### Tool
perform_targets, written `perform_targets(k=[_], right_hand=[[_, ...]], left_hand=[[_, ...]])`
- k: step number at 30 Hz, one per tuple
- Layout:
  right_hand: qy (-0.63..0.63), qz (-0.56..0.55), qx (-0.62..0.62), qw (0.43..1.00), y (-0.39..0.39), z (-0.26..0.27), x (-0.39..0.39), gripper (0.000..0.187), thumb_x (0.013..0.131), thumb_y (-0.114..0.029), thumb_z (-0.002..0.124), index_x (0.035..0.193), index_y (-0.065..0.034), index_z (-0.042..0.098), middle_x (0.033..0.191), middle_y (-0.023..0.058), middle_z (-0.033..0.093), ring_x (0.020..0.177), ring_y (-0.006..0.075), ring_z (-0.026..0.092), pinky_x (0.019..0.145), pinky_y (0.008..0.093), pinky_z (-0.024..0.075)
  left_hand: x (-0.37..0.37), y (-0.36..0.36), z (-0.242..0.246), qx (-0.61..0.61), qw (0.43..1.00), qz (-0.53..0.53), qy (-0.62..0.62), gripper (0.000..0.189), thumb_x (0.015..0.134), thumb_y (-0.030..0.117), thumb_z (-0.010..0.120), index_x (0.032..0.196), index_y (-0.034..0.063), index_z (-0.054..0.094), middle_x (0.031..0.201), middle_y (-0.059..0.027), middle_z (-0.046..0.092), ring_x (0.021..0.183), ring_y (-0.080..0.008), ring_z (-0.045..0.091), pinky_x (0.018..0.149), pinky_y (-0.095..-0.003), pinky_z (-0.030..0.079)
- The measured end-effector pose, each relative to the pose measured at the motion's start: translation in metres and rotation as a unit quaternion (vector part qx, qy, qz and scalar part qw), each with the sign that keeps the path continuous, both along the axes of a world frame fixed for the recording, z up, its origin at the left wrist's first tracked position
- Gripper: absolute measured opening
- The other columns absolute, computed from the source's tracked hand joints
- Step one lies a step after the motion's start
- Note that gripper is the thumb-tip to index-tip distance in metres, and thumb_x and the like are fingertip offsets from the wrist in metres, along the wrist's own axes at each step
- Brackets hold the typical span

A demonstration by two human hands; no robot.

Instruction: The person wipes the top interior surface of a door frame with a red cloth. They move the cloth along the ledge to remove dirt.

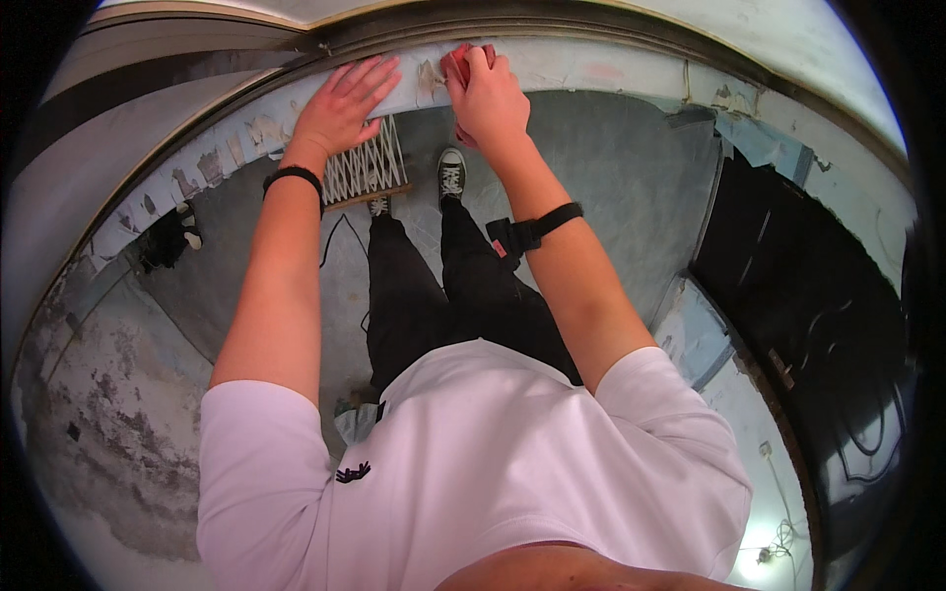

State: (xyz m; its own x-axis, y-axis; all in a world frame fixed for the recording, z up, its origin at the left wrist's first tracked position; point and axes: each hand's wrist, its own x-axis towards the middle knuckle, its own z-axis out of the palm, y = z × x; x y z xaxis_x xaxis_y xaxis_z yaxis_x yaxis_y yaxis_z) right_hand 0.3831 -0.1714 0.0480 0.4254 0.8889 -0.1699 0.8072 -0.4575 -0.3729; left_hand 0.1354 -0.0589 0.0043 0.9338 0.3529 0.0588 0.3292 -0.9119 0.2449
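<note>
Before me runs a white-painted sill, its paint flaking in patches. My left hand lies palm down on it, fingers spread, holding nothing. A short way to the right, my right hand is closed around a crumpled red cloth at the sill. Part of the cloth is hidden by the fingers, and a bit of it shows below the hand. Between the two hands, a loose flap of peeling paint stands out from the surface.
Below my left hand is a wood-framed piece strung with white cord, close to my shoes. A dark cable lies on the grey floor. A black door is at the right; a dark window track edges the sill.
</note>
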Motion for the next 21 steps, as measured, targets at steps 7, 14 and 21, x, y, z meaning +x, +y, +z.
perform_targets(k=[7,14,21], right_hand=[[0.003,0.007,-0.024,1.0,-0.003,-0.001,-0.004,0.037,0.099,-0.041,0.073,0.124,-0.0179,0.061,0.114,0.0196,0.065,0.097,0.0439,0.072,0.072,0.0541,0.0621],[0.014,0.003,-0.023,1.0,-0.023,0.002,-0.006,0.035,0.099,-0.04,0.073,0.122,-0.0173,0.061,0.114,0.0191,0.065,0.096,0.0432,0.072,0.071,0.0549,0.0621],[-0.001,-0.002,0.001,1.0,-0.008,0.002,0.002,0.036,0.098,-0.04,0.074,0.121,-0.016,0.06,0.113,0.0188,0.065,0.095,0.0437,0.072,0.07,0.0548,0.0623]], left_hand=[[-0.003,-0.003,-0.003,-0.002,1.0,0.001,-0.013,0.096,0.082,0.034,0.08,0.168,0.0203,0.04,0.176,0.0004,0.035,0.157,-0.0226,0.039,0.127,-0.0427,0.035],[-0.006,0.001,-0.005,0.003,1.0,-0.002,0.006,0.097,0.083,0.034,0.08,0.169,0.0195,0.037,0.176,-0.0007,0.035,0.159,-0.0227,0.036,0.13,-0.0417,0.031],[-0.002,-0.002,0.001,0.009,1.0,-0.002,0.0,0.095,0.083,0.033,0.079,0.168,0.0184,0.039,0.176,-0.0001,0.035,0.159,-0.0229,0.036,0.13,-0.0412,0.032]])
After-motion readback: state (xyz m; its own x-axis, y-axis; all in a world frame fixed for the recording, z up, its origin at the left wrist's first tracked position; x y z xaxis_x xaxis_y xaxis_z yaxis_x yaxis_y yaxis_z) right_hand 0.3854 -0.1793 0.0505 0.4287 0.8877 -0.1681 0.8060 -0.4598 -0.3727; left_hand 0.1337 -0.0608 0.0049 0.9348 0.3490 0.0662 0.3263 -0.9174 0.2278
